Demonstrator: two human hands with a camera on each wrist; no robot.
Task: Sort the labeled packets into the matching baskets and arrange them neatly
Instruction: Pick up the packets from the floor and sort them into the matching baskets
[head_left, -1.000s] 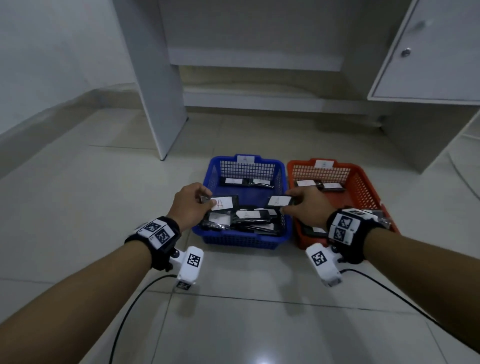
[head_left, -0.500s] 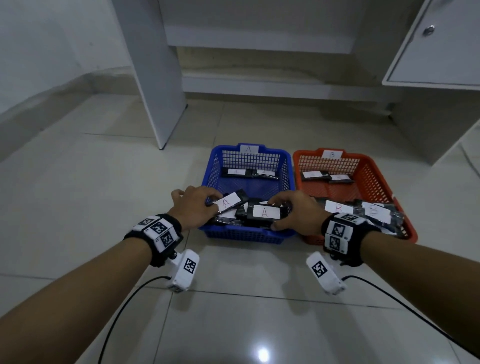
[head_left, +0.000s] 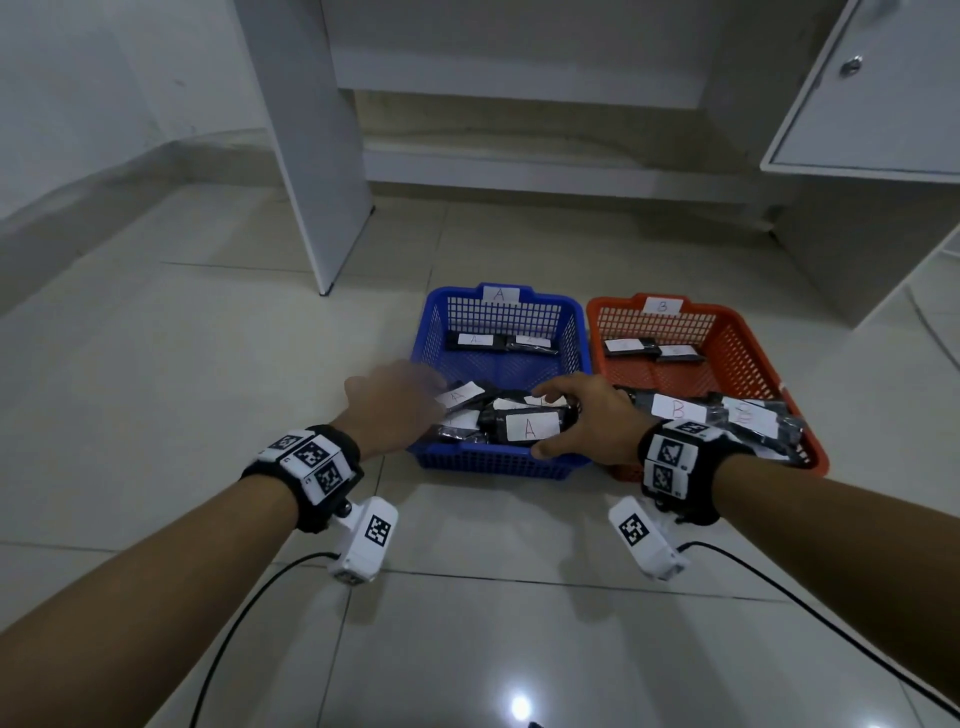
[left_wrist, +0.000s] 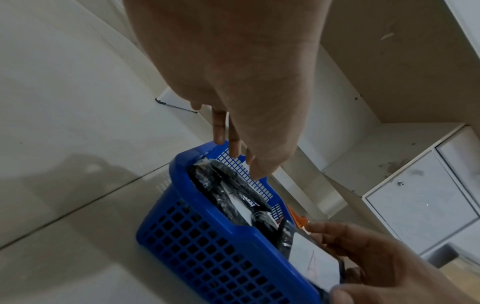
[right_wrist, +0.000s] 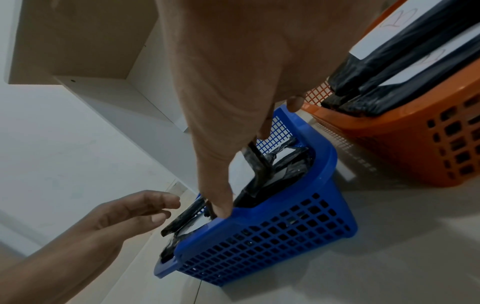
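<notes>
The blue basket (head_left: 498, 465) tagged A and the orange basket (head_left: 748, 332) tagged B stand side by side on the floor. My right hand (head_left: 576, 415) grips a black packet with a white A label (head_left: 530, 428) at the near end of the blue basket (right_wrist: 285, 236), thumb on its near side. My left hand (head_left: 405, 400) hovers with straight fingers over the basket's near left corner (left_wrist: 207, 257), holding nothing, beside another A packet (head_left: 457, 397). Several B packets (head_left: 675, 408) are piled near in the orange basket (right_wrist: 415, 144). Two packets (head_left: 475, 340) lie at the back of each basket.
A white desk panel (head_left: 311, 156) stands on the tiled floor behind and left of the baskets. A cabinet with a door (head_left: 872, 93) juts out at the right. Black cables (head_left: 779, 587) trail from both wrist cameras across the near floor.
My left hand has let go of the A packet it pinched and opened its fingers above the basket. The right hand still holds its A packet at the basket's near end.
</notes>
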